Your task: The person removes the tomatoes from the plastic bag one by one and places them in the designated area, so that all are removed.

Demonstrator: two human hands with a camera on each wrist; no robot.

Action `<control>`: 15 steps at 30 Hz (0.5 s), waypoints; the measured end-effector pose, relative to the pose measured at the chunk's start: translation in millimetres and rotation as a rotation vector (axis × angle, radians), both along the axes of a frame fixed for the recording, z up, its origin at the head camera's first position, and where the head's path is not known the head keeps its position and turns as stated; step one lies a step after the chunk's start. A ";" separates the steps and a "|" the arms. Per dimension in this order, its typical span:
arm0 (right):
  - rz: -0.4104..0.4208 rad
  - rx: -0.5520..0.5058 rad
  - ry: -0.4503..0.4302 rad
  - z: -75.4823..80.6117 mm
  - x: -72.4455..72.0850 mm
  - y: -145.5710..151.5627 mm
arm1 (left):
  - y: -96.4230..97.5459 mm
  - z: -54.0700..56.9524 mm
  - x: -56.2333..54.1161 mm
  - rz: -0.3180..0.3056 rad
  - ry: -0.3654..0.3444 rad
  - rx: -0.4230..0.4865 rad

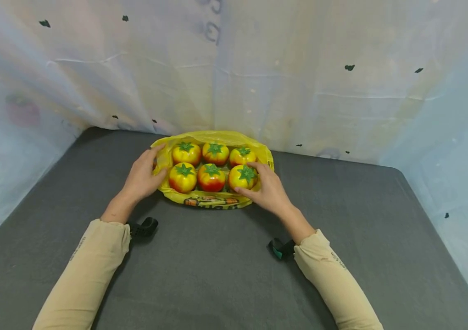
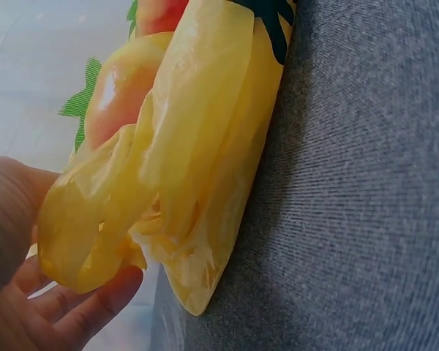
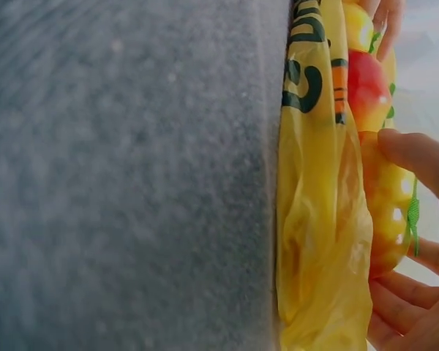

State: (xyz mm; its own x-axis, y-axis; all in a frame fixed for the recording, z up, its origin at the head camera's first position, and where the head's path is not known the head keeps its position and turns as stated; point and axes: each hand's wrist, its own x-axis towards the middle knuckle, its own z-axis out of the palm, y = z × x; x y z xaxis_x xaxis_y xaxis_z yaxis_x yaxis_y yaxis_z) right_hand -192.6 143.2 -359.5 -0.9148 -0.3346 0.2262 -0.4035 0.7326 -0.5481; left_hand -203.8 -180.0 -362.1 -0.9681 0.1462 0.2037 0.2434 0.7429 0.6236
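Several glossy yellow-red toy tomatoes with green star-shaped tops sit in two rows inside an open yellow plastic bag (image 1: 213, 136). My right hand (image 1: 270, 190) holds the front right tomato (image 1: 240, 178), thumb on one side and fingers on the other; the right wrist view also shows this tomato (image 3: 386, 212) between them. At the bag's left end is my left hand (image 1: 141, 176), thumb and fingers spread apart along its rim. In the left wrist view, a loose fold of the bag (image 2: 80, 219) hangs over the left fingers (image 2: 106, 307). Part of the left thumb is hidden there.
A dark grey cloth-covered table (image 1: 213, 275) lies under the bag. Pale plastic sheeting (image 1: 259, 82) with dark spots rises behind it and at both sides. Black straps (image 1: 145, 229) sit at both wrists.
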 end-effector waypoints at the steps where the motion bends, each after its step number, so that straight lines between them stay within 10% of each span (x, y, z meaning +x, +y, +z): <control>1: -0.004 -0.004 0.002 1.0 0.4 0.8 | 0.0 0.2 0.1 0.001 0.000 0.001; 15: -0.064 -0.058 0.029 12.1 3.7 18.1 | -1.8 1.9 2.6 0.007 -0.011 0.028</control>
State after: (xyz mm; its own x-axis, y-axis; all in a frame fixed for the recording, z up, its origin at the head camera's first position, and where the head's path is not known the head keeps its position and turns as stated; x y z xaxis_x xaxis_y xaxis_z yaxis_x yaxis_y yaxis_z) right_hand -189.0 161.3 -347.4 -0.9267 -0.2609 0.2705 -0.3731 0.7253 -0.5786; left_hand -201.3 -181.8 -360.2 -0.9712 0.1342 0.1970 0.2315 0.7268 0.6466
